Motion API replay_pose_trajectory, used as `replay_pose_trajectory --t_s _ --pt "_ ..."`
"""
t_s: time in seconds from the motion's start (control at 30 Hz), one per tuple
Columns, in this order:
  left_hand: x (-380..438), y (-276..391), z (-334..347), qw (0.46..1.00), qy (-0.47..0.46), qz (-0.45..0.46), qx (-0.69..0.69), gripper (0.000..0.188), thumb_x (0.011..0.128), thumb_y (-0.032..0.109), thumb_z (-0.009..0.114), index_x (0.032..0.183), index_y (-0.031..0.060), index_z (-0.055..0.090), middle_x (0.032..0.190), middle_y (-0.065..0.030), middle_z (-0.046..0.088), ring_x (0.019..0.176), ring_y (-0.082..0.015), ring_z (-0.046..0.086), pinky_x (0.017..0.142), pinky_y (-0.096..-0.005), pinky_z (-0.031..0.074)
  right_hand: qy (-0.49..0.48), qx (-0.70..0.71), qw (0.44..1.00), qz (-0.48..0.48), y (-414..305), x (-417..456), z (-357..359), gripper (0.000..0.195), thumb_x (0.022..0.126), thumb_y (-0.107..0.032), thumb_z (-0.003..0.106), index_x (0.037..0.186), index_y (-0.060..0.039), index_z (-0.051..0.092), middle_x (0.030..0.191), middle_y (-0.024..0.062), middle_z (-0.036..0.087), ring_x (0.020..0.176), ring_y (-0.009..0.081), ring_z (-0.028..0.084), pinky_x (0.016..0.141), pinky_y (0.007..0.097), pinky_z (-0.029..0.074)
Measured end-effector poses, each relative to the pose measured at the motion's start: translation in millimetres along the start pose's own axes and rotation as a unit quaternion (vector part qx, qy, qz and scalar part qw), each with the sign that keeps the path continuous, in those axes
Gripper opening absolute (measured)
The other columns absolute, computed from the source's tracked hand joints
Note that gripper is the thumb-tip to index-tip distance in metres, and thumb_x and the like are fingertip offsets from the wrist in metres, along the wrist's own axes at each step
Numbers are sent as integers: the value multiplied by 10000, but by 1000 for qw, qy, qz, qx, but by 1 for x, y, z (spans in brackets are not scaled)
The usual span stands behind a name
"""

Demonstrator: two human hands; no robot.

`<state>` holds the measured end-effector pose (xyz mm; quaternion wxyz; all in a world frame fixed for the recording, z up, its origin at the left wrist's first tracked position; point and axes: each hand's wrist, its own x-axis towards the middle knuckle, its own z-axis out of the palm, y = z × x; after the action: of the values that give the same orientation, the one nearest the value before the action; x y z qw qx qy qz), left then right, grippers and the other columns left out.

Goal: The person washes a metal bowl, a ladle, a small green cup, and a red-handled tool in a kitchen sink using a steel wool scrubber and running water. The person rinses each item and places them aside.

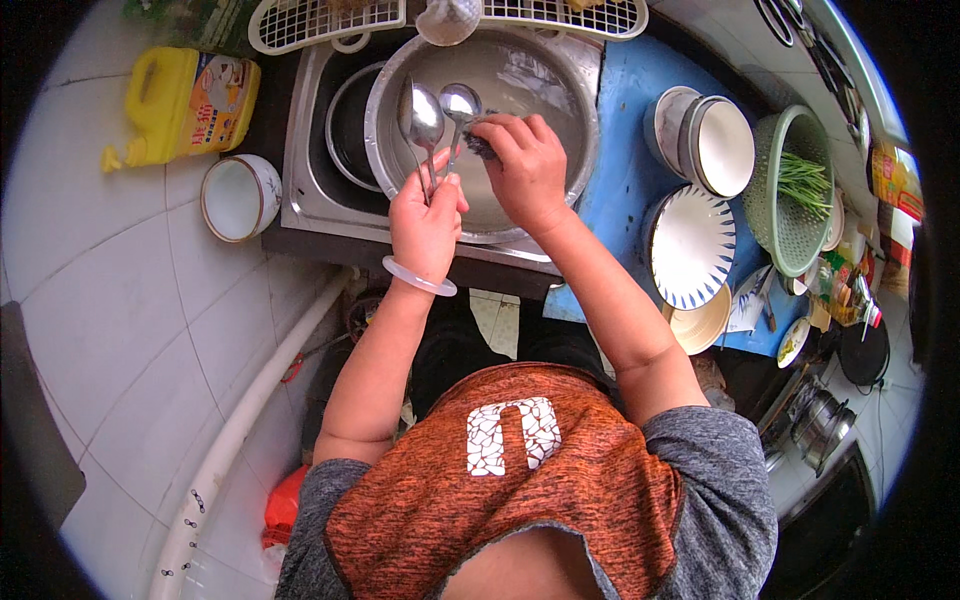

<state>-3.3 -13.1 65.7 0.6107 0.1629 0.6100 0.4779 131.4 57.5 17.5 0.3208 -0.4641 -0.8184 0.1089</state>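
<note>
My left hand [429,214] holds several metal spoons by their handles, bowls pointing up. One larger spoon [426,118] and a smaller round spoon [460,101] show clearly; another overlaps at the left. My right hand [527,169] grips a dark scouring pad [482,142] in its fingertips, just right of the smaller spoon; whether they touch is unclear. Both hands are over a wide metal basin [581,161] with cloudy water, set on a stainless steel sink [300,202]. A dark round pan or bowl [347,127] sits in the sink, partly hidden by the basin.
Left stand a yellow detergent jug [169,105] and a white bowl [240,199]. Right, on a blue surface [619,135], are stacked bowls [720,146], a blue-edged plate [691,247] and a green colander [784,240] holding green stalks. White racks [330,22] line the sink's far edge.
</note>
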Motion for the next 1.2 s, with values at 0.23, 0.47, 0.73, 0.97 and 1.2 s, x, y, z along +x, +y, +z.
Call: replay_pose_trajectory --t_s 0.23,0.47,0.73,0.97,1.2 --pt "2 -4 4 998 34 -43 16 291 944 89 551 1231 48 579 643 19 512 432 -20 372 373 -194 276 62 -2 996 -67 -5 18 -14 373 613 -28 696 972 -126 671 976 11 664 794 226 587 704 348 478" --pt "-4 -9 7 998 22 -60 -2 314 944 97 546 1253 47 563 645 16 514 421 -20 368 366 -196 268 58 -29 993 -104 -5 17 -10 241 708 -142 627 944 -131 675 987 -21 643 762 199 549 664 337 452" --pt "-4 -15 4 998 23 -55 36 320 947 102 547 1262 47 562 655 14 517 426 -17 365 369 -197 279 20 -25 993 -111 -3 13 -13 224 696 -147 625 913 -126 675 991 -20 647 763 197 548 661 334 454" --pt "-12 -7 4 998 7 -54 -20 303 952 74 529 1251 51 574 660 18 516 445 -13 369 384 -183 281 8 -18 993 -116 1 6 -13 234 674 -122 650 906 -127 680 981 -24 657 773 199 558 672 333 457" --pt "-10 9 4 1000 -11 -8 1 316 970 62 507 1282 41 550 689 16 503 445 3 302 390 -164 219 -19 4 998 -53 9 -13 -6 341 607 -26 705 930 -131 673 973 -6 665 793 233 572 709 355 485"
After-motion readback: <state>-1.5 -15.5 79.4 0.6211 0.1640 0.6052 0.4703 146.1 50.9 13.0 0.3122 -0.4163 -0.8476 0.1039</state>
